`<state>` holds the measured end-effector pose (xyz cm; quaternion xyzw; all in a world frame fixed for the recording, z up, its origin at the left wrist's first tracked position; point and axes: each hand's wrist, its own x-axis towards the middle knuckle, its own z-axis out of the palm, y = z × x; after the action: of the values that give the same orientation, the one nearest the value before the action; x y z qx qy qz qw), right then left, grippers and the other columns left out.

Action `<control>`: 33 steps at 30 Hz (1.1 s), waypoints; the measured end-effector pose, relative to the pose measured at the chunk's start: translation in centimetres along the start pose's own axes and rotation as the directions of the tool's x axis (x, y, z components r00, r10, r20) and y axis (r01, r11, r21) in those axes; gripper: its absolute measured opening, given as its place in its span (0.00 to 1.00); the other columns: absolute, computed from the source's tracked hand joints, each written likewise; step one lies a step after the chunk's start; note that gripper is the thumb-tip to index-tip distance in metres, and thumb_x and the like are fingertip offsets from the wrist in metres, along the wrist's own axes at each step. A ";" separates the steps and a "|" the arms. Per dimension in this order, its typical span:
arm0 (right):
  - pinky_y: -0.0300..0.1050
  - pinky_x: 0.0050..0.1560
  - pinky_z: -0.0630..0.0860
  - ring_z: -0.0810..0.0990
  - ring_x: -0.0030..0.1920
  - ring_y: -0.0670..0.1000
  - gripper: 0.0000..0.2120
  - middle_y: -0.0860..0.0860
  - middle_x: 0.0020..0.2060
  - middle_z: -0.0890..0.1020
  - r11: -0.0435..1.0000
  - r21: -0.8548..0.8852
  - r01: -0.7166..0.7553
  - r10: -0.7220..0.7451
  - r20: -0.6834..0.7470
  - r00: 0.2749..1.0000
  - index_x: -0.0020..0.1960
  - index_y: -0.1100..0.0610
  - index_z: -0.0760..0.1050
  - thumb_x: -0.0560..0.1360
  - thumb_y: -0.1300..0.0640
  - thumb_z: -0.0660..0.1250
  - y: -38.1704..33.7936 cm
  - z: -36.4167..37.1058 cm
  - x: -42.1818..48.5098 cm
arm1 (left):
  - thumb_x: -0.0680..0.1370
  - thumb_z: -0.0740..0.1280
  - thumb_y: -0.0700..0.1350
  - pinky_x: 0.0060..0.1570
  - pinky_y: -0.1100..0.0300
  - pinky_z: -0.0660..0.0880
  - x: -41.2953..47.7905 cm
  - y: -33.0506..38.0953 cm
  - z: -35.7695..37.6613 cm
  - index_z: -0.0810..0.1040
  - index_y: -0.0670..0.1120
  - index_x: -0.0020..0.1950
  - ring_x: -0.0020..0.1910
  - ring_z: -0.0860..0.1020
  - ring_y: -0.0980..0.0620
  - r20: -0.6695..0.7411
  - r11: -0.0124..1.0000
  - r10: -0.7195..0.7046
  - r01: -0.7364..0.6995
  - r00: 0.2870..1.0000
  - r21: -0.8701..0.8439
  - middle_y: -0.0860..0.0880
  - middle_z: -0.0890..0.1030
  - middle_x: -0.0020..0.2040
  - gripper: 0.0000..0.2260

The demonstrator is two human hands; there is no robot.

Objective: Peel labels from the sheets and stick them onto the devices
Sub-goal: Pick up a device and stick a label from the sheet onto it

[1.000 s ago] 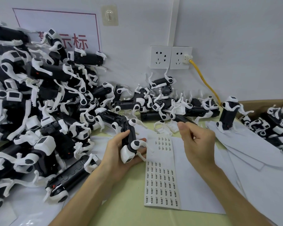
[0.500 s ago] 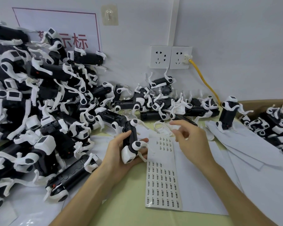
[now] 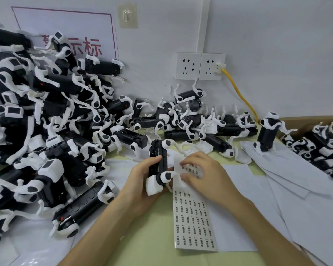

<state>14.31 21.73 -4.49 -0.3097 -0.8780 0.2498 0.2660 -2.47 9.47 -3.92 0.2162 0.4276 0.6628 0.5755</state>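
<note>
A black-and-white device (image 3: 158,166) is gripped upright by the left hand (image 3: 140,185), whose fingers are curled round it. Just beside it, the upper end of the label sheet (image 3: 194,217) is pinched by the curled right hand (image 3: 204,177). The rest of the sheet lies flat on the table (image 3: 152,237).

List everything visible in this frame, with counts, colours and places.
held device: one, black and white, in left hand
piled devices: many, black and white, left and along wall
upright device: one, black and white, right, on papers
label sheet: one, white with black print, table centre
blank papers: several, white, right
cardboard box: one, brown, far right
sockets: two, white, wall
cable: one, yellow, plugged into a socket
sign: one, white, red border, wall
left hand: grips held device
right hand: pinches label sheet's top end
</note>
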 end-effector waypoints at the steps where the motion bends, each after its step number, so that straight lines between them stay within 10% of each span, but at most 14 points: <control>1: 0.53 0.65 0.73 0.77 0.58 0.42 0.13 0.36 0.56 0.77 1.000 0.008 -0.001 0.001 -0.001 1.000 0.57 0.43 0.82 0.74 0.46 0.75 -0.1 0.0 0.0 | 0.74 0.70 0.50 0.41 0.55 0.82 -0.1 0.1 0.0 0.89 0.44 0.47 0.41 0.85 0.46 -0.006 1.000 0.001 -0.001 1.000 -0.002 0.43 0.87 0.49 0.12; 9: 0.46 0.62 0.74 0.78 0.58 0.41 0.13 0.36 0.55 0.78 0.998 0.045 0.045 -0.045 -0.011 0.999 0.57 0.46 0.84 0.73 0.52 0.76 -0.3 0.4 -0.1 | 0.69 0.74 0.50 0.51 0.51 0.76 -0.6 -0.5 1.2 0.79 0.37 0.64 0.51 0.80 0.42 -0.026 0.997 -0.014 0.016 1.000 0.073 0.38 0.82 0.55 0.26; 19: 0.24 0.51 0.67 0.80 0.52 0.38 0.10 0.42 0.47 0.84 0.980 0.198 0.007 0.027 -0.168 0.985 0.49 0.51 0.86 0.69 0.60 0.80 -0.6 0.7 0.0 | 0.70 0.74 0.51 0.52 0.50 0.75 -0.6 -0.6 0.9 0.82 0.40 0.60 0.50 0.81 0.43 0.012 0.997 0.031 -0.032 0.999 0.074 0.40 0.83 0.54 0.22; 25: 0.26 0.51 0.69 0.81 0.50 0.39 0.07 0.43 0.45 0.85 0.973 0.223 0.055 -0.008 -0.207 0.978 0.46 0.54 0.87 0.70 0.63 0.80 -0.8 0.5 -0.1 | 0.69 0.73 0.50 0.34 0.60 0.77 -1.0 -0.4 1.1 0.82 0.45 0.50 0.38 0.81 0.50 0.019 0.998 0.025 -0.026 1.000 0.053 0.48 0.81 0.41 0.13; 33: 0.46 0.47 0.79 0.82 0.46 0.45 0.08 0.42 0.40 0.84 0.970 0.241 0.037 0.020 -0.232 0.973 0.38 0.54 0.84 0.68 0.64 0.81 -0.4 0.8 0.0 | 0.63 0.76 0.52 0.38 0.59 0.76 -1.3 -0.3 1.7 0.85 0.53 0.48 0.39 0.78 0.52 0.135 0.979 0.072 -0.095 0.988 0.179 0.50 0.78 0.40 0.15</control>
<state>13.65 21.24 -4.85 -0.2981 -0.8048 0.3165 0.4040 -0.60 8.79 -3.00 0.3284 0.4401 0.6286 0.5507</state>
